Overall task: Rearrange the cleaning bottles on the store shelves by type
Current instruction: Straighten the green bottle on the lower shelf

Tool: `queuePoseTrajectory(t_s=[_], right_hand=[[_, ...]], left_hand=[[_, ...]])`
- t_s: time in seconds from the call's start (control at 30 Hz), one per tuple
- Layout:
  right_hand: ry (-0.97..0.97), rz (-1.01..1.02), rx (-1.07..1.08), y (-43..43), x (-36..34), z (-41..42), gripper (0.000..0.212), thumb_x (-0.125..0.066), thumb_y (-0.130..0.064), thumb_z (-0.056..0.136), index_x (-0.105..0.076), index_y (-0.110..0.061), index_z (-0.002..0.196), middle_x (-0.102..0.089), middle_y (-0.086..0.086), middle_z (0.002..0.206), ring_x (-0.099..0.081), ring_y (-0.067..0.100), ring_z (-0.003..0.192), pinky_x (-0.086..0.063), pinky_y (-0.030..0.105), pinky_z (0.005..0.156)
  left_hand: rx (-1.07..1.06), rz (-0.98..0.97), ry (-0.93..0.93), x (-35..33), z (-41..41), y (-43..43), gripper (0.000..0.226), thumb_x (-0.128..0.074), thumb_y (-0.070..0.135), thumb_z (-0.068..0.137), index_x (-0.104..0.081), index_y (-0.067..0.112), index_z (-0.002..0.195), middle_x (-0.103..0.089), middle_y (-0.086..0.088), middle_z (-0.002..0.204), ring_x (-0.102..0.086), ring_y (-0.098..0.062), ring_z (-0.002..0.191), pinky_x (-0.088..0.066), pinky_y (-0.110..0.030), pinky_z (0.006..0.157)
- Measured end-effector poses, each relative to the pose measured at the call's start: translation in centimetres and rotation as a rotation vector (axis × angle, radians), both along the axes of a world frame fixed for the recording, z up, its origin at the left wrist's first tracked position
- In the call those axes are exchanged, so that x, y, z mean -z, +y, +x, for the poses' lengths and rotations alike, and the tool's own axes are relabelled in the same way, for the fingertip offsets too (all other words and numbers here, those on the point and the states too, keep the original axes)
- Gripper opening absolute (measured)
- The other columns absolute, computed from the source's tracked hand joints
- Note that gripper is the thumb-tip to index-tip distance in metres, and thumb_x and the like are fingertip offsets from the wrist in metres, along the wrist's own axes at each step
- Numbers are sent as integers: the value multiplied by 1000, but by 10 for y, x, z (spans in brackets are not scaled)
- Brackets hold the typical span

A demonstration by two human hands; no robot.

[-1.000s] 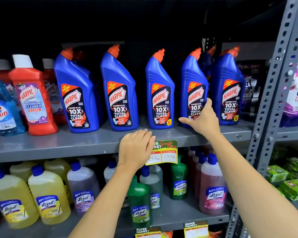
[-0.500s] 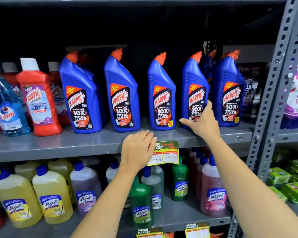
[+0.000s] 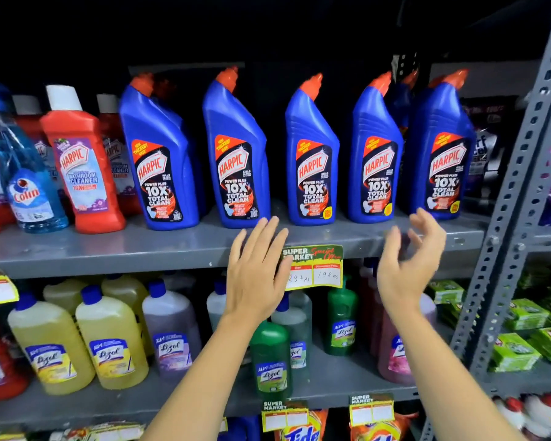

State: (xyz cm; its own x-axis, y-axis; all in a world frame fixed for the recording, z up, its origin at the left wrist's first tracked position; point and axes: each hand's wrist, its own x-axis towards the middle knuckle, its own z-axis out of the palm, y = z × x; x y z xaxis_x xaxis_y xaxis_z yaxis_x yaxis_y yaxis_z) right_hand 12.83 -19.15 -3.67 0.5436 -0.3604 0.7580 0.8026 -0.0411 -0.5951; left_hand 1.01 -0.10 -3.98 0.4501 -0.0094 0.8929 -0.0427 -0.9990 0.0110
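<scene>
Several blue Harpic bottles with orange caps stand in a row on the grey upper shelf. Left of them are red Harpic bathroom cleaner bottles and a blue Colin spray bottle. My left hand hovers flat in front of the shelf edge, fingers spread, holding nothing. My right hand is open and blurred, just below and in front of the two rightmost blue bottles, touching none. On the lower shelf stand yellow, purple, green and pink Lizol bottles.
A price tag hangs on the shelf edge between my hands. A perforated grey upright bounds the bay on the right. Green packets lie beyond it. Tide bags sit at the bottom.
My right hand has let go of the fourth blue bottle and pulled back, open. My left hand has lifted off the shelf edge and spread its fingers.
</scene>
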Motion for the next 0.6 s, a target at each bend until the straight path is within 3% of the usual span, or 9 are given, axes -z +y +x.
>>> queuePoseTrajectory(t_s=[0.07,0.13,0.2,0.27,0.33,0.43,0.6], right_hand=[[16,48,-36,7,51,-18,29,-52,-8,93,-53,-5,122,-54,10,114,-56,24,104,-46,34,92],[137,-1,-109,16,95,-37,26,-51,-8,90,-57,-13,115,-57,8,105,-58,14,94,-47,28,86],[245,-131,-178,27,133,-54,25,-50,-10,87,-58,-20,108,-57,5,97,-57,2,87,-47,23,78],[358,-299,-276,37,162,-67,22,-52,-17,86,-58,-25,106,-57,-1,94,-58,5,83,-49,27,73],[474,-497,-338,47,187,-73,23,-59,-19,85,-59,-23,108,-57,-8,94,-59,10,84,-52,38,75],[610,-693,-354,61,212,-81,34,-65,-31,79,-58,-21,110,-54,-6,95,-58,19,91,-50,47,83],[676,-722,-365,88,227,-107,60,-70,-44,71,-48,-28,125,-49,-6,107,-57,19,103,-52,41,85]], left_hand=[[-14,-63,-17,35,-21,5,46,-44,27,95,-48,7,136,-36,-17,150,-32,-29,139,-21,-45,113],[-33,-165,3,85,-43,10,46,-45,29,95,-45,9,136,-32,-22,148,-35,-35,133,-26,-47,110],[-46,-282,117,143,-62,15,45,-39,34,98,-43,10,135,-32,-21,147,-38,-36,129,-30,-47,107],[-85,-377,291,194,-76,21,46,-33,36,99,-45,10,136,-33,-17,148,-40,-34,128,-32,-46,105],[-154,-425,468,233,-82,27,47,-27,35,100,-48,10,135,-36,-16,147,-42,-33,129,-35,-47,103],[-237,-405,722,270,-77,37,55,-14,36,102,-53,8,129,-42,-19,144,-43,-35,129,-41,-52,100],[-281,-302,928,302,-71,49,56,-34,31,86,-52,6,133,-37,-19,149,-39,-34,130,-22,-52,105]])
